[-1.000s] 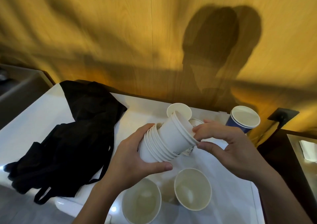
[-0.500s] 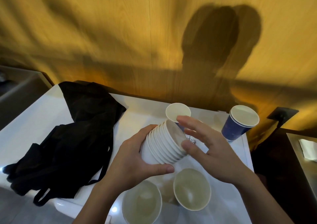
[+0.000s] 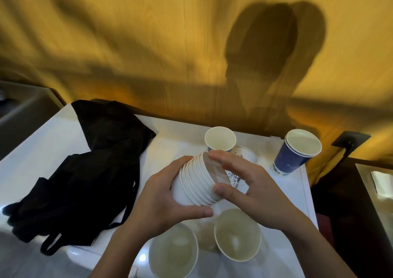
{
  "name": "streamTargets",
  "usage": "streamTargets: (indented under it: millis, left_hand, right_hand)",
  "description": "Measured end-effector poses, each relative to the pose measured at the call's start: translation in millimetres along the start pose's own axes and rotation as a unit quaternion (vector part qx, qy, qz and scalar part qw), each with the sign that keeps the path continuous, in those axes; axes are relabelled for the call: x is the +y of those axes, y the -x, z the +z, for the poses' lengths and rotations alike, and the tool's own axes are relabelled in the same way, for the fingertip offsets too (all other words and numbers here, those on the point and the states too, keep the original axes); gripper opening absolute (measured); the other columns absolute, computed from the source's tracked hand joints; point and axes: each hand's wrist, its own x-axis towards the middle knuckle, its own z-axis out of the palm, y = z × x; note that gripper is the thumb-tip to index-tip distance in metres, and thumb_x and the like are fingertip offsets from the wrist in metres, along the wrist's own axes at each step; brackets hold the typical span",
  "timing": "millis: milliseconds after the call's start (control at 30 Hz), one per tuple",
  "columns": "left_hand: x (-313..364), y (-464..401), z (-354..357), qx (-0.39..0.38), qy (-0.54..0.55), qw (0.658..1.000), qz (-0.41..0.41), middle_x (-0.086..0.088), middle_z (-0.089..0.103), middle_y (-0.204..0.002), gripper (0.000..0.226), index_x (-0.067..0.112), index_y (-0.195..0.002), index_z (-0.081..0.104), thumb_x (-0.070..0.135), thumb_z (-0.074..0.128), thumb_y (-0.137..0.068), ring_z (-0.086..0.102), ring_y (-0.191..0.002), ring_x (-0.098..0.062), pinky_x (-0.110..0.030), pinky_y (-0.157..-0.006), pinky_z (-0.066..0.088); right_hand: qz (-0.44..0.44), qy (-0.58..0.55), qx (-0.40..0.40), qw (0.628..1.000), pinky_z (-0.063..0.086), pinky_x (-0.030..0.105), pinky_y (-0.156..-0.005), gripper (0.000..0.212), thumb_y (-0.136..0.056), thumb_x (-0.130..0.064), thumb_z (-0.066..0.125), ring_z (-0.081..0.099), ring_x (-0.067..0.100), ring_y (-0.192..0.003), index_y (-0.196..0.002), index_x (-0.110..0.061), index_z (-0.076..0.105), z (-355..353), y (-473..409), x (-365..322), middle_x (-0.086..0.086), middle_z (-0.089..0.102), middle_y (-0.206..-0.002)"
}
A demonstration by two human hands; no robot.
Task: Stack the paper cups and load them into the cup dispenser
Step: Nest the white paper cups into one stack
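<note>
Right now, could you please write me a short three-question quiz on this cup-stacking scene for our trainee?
1. True or false: the left hand grips the white cup stack round its side.
2. Which lies on the left part of the white table? A) a black bag B) a red tray C) a glass jug
3. Fill in: the nested cups standing at the table's far right corner are ____ on the outside.

Key
1. True; the right hand holds the stack's rim end.
2. A, the black bag.
3. Blue: the blue cups stand upright, apart from both hands.
</note>
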Motion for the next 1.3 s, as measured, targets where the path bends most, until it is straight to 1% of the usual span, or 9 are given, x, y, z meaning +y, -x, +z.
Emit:
streamTargets:
  millis: [100,233,333,467,533,633,900,1100,1300]
  left_hand:
    - [-2,0,2,-0.001,0.005,1.0,-0.006,0.033,0.058,-0.119,0.084,0.058,-0.122,0.045,0.064,0.09,-0.051,0.059,-0.11,0.004,-0.011,-0.085,0.052]
    - [-5,0,4,0.005,0.016,1.0,-0.011,0.034,0.058,-0.119,0.085,0.066,-0.119,0.044,0.055,0.093,-0.051,0.058,-0.111,0.006,-0.005,-0.085,0.046]
    - [-8,2,3,0.009,0.017,1.0,-0.019,0.037,0.056,-0.121,0.087,0.072,-0.117,0.04,0.052,0.094,-0.052,0.056,-0.112,0.01,-0.002,-0.086,0.044]
    - [-13,3,1,0.011,0.015,0.999,-0.034,0.036,0.056,-0.123,0.086,0.066,-0.123,0.04,0.06,0.09,-0.052,0.055,-0.115,0.007,-0.007,-0.085,0.047]
    - [-15,4,1,0.013,0.02,0.999,-0.041,0.035,0.056,-0.124,0.086,0.066,-0.123,0.041,0.06,0.09,-0.052,0.056,-0.116,0.006,-0.012,-0.087,0.047]
    - [-16,5,1,0.02,0.018,0.999,-0.046,0.037,0.055,-0.123,0.087,0.072,-0.119,0.039,0.062,0.089,-0.049,0.055,-0.115,0.009,-0.013,-0.086,0.046]
    - [-17,6,1,0.025,0.015,0.998,-0.061,0.042,0.053,-0.121,0.087,0.077,-0.116,0.037,0.062,0.089,-0.047,0.052,-0.111,0.017,-0.007,-0.082,0.042]
    - [-18,8,2,0.029,0.012,0.997,-0.07,0.041,0.054,-0.121,0.086,0.074,-0.117,0.039,0.065,0.087,-0.046,0.053,-0.111,0.016,-0.009,-0.082,0.044]
    - [-20,10,2,0.03,0.008,0.997,-0.075,0.039,0.054,-0.122,0.087,0.068,-0.12,0.04,0.066,0.087,-0.046,0.053,-0.112,0.014,-0.013,-0.084,0.046]
  right_hand:
    - [0.011,-0.003,-0.007,1.0,0.032,-0.005,-0.09,0.049,-0.079,-0.067,0.055,0.039,-0.019,-0.124,-0.125,-0.068,0.039,-1,0,4,-0.053,0.039,-0.128]
    - [0.039,0.001,-0.024,0.999,0.036,-0.004,-0.084,0.047,-0.082,-0.055,0.063,0.047,-0.02,-0.116,-0.127,-0.056,0.049,-12,-2,15,-0.05,0.048,-0.121]
    - [0.067,-0.016,0.012,0.998,0.041,-0.001,-0.081,0.036,-0.086,-0.042,0.064,0.055,-0.015,-0.11,-0.121,-0.047,0.057,-24,-6,32,-0.043,0.058,-0.112]
    - [0.118,0.005,0.078,0.99,0.051,0.01,-0.086,0.03,-0.09,-0.031,0.065,0.06,-0.012,-0.103,-0.119,-0.038,0.059,-36,-17,69,-0.028,0.062,-0.114]
    - [0.173,0.035,0.085,0.981,0.051,0.021,-0.092,0.037,-0.09,-0.033,0.065,0.061,-0.003,-0.105,-0.126,-0.031,0.057,-39,-23,92,-0.018,0.061,-0.123]
    - [0.243,0.078,0.07,0.964,0.047,0.034,-0.099,0.052,-0.089,-0.036,0.066,0.053,0.017,-0.125,-0.137,-0.025,0.048,-38,-30,122,-0.004,0.052,-0.141]
    - [0.3,0.125,0.051,0.944,0.037,0.044,-0.11,0.087,-0.082,-0.043,0.073,0.033,0.026,-0.143,-0.151,-0.024,0.022,-18,-49,156,-0.001,0.027,-0.16]
    - [0.298,0.122,0.106,0.941,0.044,0.043,-0.104,0.079,-0.079,-0.034,0.077,0.048,0.027,-0.131,-0.145,-0.022,0.035,-8,-47,168,0.002,0.044,-0.15]
    - [0.299,0.102,0.158,0.935,0.048,0.043,-0.098,0.064,-0.081,-0.029,0.076,0.054,0.028,-0.124,-0.137,-0.022,0.044,-5,-35,172,0.004,0.051,-0.142]
